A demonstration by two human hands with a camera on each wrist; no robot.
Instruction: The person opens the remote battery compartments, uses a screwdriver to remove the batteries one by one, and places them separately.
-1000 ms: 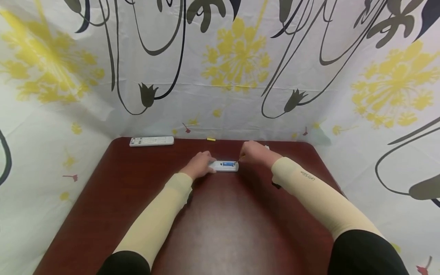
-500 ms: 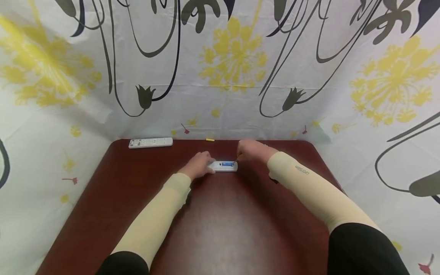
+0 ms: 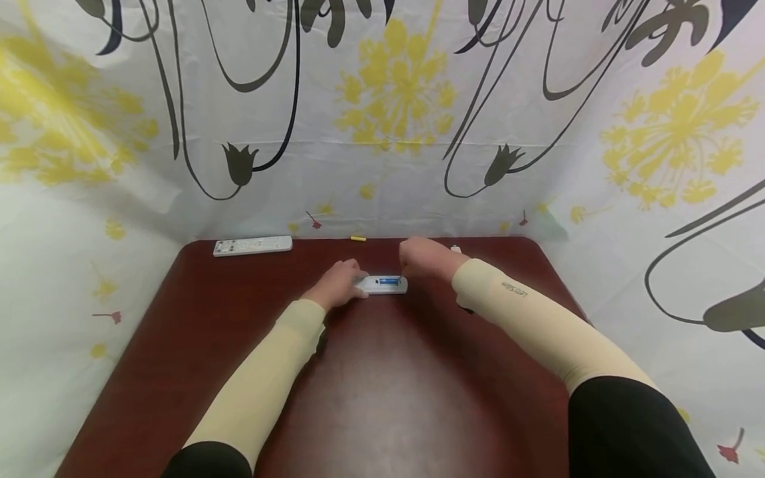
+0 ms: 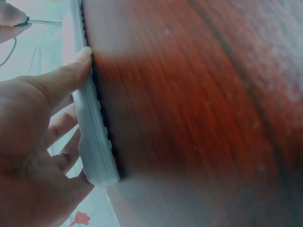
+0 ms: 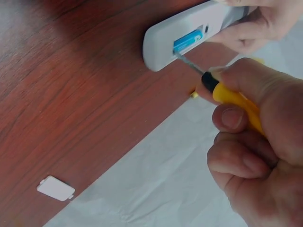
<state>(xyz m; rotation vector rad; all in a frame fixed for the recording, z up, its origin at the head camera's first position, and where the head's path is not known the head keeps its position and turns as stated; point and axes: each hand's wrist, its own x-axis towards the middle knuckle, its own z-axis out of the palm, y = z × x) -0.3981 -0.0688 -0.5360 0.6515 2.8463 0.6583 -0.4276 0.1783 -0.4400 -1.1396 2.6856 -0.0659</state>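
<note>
While the left hand (image 3: 337, 282) pinches the white remote (image 3: 382, 289), which sits between the hands with its open back up, the right hand (image 3: 423, 257) grips a yellow screwdriver (image 5: 233, 98). To do this well, the remote should be held firm and the screwdriver pushed softly, so neither slips. The right wrist view shows the yellow handle, which the head view hides; a whole white cover (image 5: 56, 188), out past the right hand; and the tip at the blue battery (image 5: 189, 40)'s end.
</note>
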